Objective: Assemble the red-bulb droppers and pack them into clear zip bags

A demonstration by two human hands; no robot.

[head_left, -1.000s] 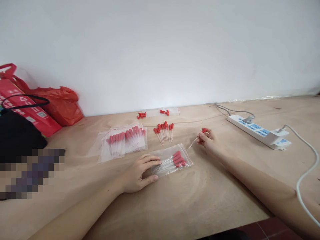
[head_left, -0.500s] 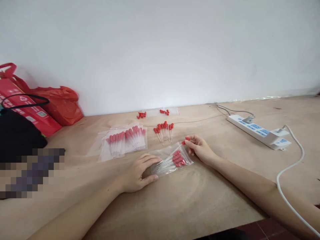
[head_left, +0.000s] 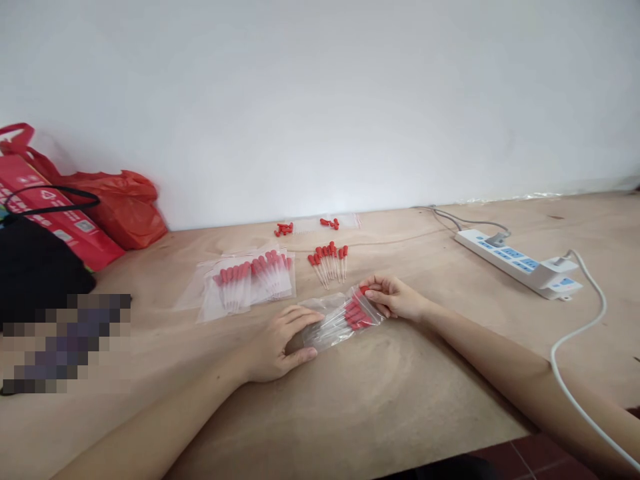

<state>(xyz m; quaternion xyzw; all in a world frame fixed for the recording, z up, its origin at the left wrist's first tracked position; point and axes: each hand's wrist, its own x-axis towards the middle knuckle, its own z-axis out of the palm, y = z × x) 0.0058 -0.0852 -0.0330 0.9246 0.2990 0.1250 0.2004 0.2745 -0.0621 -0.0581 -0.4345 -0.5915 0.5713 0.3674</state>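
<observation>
A clear zip-lock bag [head_left: 327,307] lies flat on the wooden table, with several red-bulbed droppers [head_left: 356,313] inside, their bulbs toward the bag's mouth at right. My left hand [head_left: 285,343] rests at the bag's left end, thumb and fingers apart, fingertips touching the plastic. At the mouth, my right hand [head_left: 393,297] pinches a dropper by its red bulb [head_left: 364,291]; its tube is hard to make out. Behind the bag is a small fan of loose droppers [head_left: 330,260]. Filled bags of droppers [head_left: 233,287] overlap to the left.
Loose red bulbs [head_left: 283,229] and a clear bag [head_left: 305,225] lie near the wall. At right stands a white power strip [head_left: 515,260] with a plugged-in white cable [head_left: 575,340] crossing over my right forearm. Red bags [head_left: 120,207] and a black cloth item [head_left: 40,273] occupy the left.
My right hand has moved slightly left and down, bringing the pinched dropper further into the bag's mouth, against the other bulbs. My left hand has stayed in place.
</observation>
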